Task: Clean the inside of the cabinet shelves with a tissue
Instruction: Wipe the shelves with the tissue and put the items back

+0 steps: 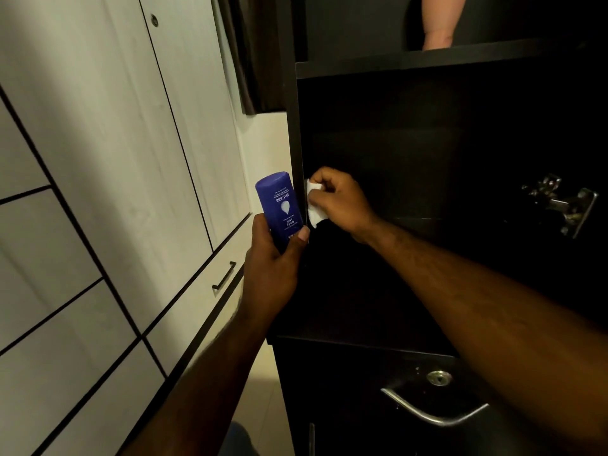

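A dark open cabinet [294,143] fills the right of the view, and its middle shelf compartment is black inside. My right hand [339,199] reaches into that compartment and pinches a white tissue [314,205] against the inner left wall, near the front edge. My left hand [273,261] stays outside the cabinet, just left of its side panel, and grips a blue body milk bottle [278,205] that stands upside down in my fingers.
A pale object [441,24] stands on the shelf above. A metal hinge [562,202] sits on the cabinet's right side. Below are a lock [439,377] and a metal handle [434,411]. White wardrobe doors [98,159] with a drawer handle [224,275] line the left.
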The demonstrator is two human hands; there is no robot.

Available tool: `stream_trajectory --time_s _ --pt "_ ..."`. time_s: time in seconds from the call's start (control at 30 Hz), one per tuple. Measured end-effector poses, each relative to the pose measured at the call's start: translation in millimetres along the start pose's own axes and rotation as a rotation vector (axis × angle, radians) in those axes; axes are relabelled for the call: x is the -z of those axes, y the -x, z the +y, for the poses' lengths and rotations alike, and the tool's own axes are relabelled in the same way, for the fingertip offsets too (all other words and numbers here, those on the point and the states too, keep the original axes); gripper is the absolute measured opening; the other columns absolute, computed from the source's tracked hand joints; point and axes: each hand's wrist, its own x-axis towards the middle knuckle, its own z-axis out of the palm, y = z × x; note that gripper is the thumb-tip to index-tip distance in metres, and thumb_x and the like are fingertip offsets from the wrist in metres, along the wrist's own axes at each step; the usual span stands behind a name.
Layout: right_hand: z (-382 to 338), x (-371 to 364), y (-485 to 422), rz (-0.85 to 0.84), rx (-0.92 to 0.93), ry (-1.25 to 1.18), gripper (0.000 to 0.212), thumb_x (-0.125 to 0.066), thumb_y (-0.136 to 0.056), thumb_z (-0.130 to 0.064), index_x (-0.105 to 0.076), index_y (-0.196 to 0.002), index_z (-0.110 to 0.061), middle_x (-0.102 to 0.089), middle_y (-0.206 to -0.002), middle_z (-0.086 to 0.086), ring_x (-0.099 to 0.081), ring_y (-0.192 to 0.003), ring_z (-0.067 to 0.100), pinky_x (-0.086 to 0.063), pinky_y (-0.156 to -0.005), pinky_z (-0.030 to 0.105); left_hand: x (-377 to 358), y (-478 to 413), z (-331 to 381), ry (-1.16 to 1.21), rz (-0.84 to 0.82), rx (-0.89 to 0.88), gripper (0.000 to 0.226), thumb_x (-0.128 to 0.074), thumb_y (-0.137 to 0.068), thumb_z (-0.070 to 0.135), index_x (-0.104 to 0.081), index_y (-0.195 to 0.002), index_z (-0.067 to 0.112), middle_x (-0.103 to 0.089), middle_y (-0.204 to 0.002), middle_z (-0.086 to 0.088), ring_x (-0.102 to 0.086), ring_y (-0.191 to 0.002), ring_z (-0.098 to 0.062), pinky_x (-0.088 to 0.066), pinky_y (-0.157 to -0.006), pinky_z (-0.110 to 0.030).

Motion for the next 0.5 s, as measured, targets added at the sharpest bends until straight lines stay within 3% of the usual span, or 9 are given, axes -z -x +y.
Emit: stream_trajectory --time_s 0.1,0.2,0.3,0.4,0.5 --pt "6.4 -1.2 -1.3 -0.057 -0.098 0.202 0.012 -0.064 -0.088 -0.01 -0.06 -0.08 -0.017 -0.061 -0.077 -0.003 -0.056 -0.068 0.007 -0.044 -0.064 0.026 -0.2 0.1 1.0 0.002 -0.004 -0.006 0.041 -0.062 -0.095 0.028 -0.037 -0.126 0.034 -0.053 -0.121 0.02 -0.057 -0.103 0.006 -0.052 -0.068 -0.007" --pt "-8.7 3.8 1.1 -0.004 0.071 0.06 0.007 -0.061 -0.087 -0.002 -0.062 -0.088 -0.008 -0.062 -0.082 -0.001 -0.06 -0.076 0.01 -0.051 -0.07 0.026 0.0 -0.4 -0.4 -0.007 -0.011 -0.015 0.039 -0.063 -0.095 0.029 -0.038 -0.124 0.036 -0.055 -0.113 0.026 -0.057 -0.103 0.007 -0.052 -0.067 -0.009" --pt "-21.8 2.9 4.0 0.071 0.175 -0.027 0.011 -0.06 -0.089 -0.003 -0.061 -0.089 -0.014 -0.062 -0.085 -0.003 -0.062 -0.08 0.012 -0.054 -0.07 0.022 -0.8 -1.1 -1.6 -0.021 -0.009 -0.011 0.04 -0.062 -0.095 0.033 -0.037 -0.126 0.037 -0.054 -0.113 0.028 -0.056 -0.104 0.006 -0.051 -0.067 -0.009" --pt "-20.5 2.2 -14.9 0.19 0.047 -0.011 0.013 -0.061 -0.092 -0.006 -0.064 -0.1 -0.016 -0.063 -0.092 -0.007 -0.062 -0.082 0.006 -0.053 -0.067 0.017 -0.1 -2.8 -3.3 -0.021 -0.019 -0.023 0.039 -0.062 -0.095 0.032 -0.039 -0.127 0.034 -0.056 -0.118 0.022 -0.059 -0.107 0.001 -0.051 -0.066 -0.008" --pt "-18.3 1.1 -34.6 0.298 -0.024 0.025 0.025 -0.06 -0.095 -0.012 -0.065 -0.12 -0.014 -0.068 -0.112 0.002 -0.064 -0.098 0.013 -0.052 -0.075 0.019 0.1 -4.3 -4.7 -0.062 -0.043 -0.036 0.041 -0.061 -0.095 0.031 -0.039 -0.129 0.032 -0.056 -0.129 0.011 -0.06 -0.114 -0.008 -0.054 -0.07 -0.013"
